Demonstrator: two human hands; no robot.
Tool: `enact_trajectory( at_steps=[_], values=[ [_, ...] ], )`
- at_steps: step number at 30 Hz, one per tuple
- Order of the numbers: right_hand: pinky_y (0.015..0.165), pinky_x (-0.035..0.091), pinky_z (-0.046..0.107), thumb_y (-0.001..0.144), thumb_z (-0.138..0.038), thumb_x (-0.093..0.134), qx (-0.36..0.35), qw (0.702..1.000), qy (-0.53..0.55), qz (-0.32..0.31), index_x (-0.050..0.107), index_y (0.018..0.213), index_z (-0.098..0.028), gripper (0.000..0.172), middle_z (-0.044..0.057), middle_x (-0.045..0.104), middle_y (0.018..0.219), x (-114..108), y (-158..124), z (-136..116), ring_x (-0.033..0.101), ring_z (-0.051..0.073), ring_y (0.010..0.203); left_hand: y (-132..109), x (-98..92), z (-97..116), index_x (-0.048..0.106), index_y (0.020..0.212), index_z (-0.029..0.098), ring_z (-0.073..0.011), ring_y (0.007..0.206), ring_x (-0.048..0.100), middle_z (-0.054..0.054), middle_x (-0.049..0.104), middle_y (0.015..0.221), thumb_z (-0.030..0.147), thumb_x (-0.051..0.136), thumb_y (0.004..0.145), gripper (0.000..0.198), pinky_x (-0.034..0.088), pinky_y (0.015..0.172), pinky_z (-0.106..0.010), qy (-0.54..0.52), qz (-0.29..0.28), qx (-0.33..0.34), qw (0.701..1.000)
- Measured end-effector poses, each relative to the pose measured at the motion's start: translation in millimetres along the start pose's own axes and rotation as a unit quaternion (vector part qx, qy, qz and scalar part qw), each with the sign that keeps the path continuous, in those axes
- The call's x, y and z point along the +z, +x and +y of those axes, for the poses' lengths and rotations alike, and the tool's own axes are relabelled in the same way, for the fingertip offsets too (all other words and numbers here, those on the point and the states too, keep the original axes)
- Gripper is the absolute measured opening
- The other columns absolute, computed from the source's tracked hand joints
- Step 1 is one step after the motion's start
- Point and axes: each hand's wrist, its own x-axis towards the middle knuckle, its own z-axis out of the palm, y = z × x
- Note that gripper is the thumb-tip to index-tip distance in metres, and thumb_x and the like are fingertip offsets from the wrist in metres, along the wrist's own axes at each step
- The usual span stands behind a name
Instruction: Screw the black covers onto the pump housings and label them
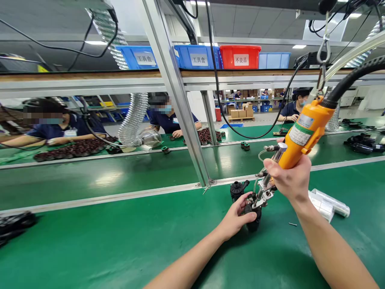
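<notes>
My right hand (290,176) is wrapped round an orange electric screwdriver (303,134) that hangs from a hook and a black hose. Its metal tip (262,196) points down onto a small black pump part (254,218) on the green table. My left hand (237,216) grips that black part from the left, fingers curled around it. A second black pump part (238,188) stands just behind, untouched.
A clear plastic tray (327,204) and a loose screw (292,224) lie to the right. A slanted aluminium post (177,100) rises ahead. Beyond the conveyor (105,176), other people sit with dark parts. Coloured bins (240,56) sit on the shelf. Black items (15,224) lie far left.
</notes>
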Motion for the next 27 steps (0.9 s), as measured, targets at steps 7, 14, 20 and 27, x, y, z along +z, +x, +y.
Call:
enact_trajectory(
  at_steps=[7, 14, 20, 27],
  values=[
    [0.045, 0.047, 0.026, 0.062, -0.038, 0.086, 0.014, 0.999, -0.034, -0.027, 0.052, 0.092, -0.025, 0.047, -0.009, 0.050, 0.062, 13.5, -6.5, 20.2, 0.047, 0.010, 0.050, -0.1, 4.2, 2.4, 0.066, 0.134, 0.023, -0.0336, 0.133, 0.058, -0.010, 0.070, 0.136, 0.035, 0.094, 0.067, 0.073, 0.038, 0.119, -0.050, -0.023, 0.037, -0.030, 0.999],
    [0.047, 0.045, 0.025, 0.063, -0.039, 0.089, 0.026, 0.998, -0.035, -0.047, 0.052, 0.099, -0.024, 0.053, -0.010, 0.050, 0.063, 17.7, -6.9, 34.2, 0.047, 0.010, 0.051, -0.5, 3.7, 4.2, 0.068, 0.130, 0.022, -0.0357, 0.132, 0.057, -0.011, 0.070, 0.134, 0.037, 0.096, 0.062, 0.075, 0.039, 0.116, -0.051, -0.020, 0.061, -0.053, 0.997],
    [0.050, 0.049, 0.025, 0.066, -0.041, 0.088, 0.024, 0.999, -0.044, -0.014, 0.056, 0.105, -0.021, 0.054, -0.008, 0.055, 0.067, 10.7, -3.1, 36.2, 0.052, 0.011, 0.054, -5.7, 4.5, -5.6, 0.058, 0.122, 0.023, -0.0283, 0.120, 0.063, -0.009, 0.070, 0.125, 0.036, 0.096, 0.064, 0.071, 0.047, 0.104, -0.042, 0.003, 0.076, -0.014, 0.997],
    [0.047, 0.051, 0.028, 0.066, -0.039, 0.087, -0.027, 0.998, -0.044, 0.037, 0.057, 0.112, -0.021, 0.058, -0.008, 0.055, 0.064, -15.7, 10.0, 6.1, 0.051, 0.012, 0.048, -14.1, 12.0, -5.7, 0.039, 0.103, 0.026, -0.0197, 0.098, 0.069, -0.009, 0.070, 0.121, 0.042, 0.088, 0.079, 0.057, 0.054, 0.088, -0.034, -0.070, 0.084, 0.041, 0.993]
  ],
)
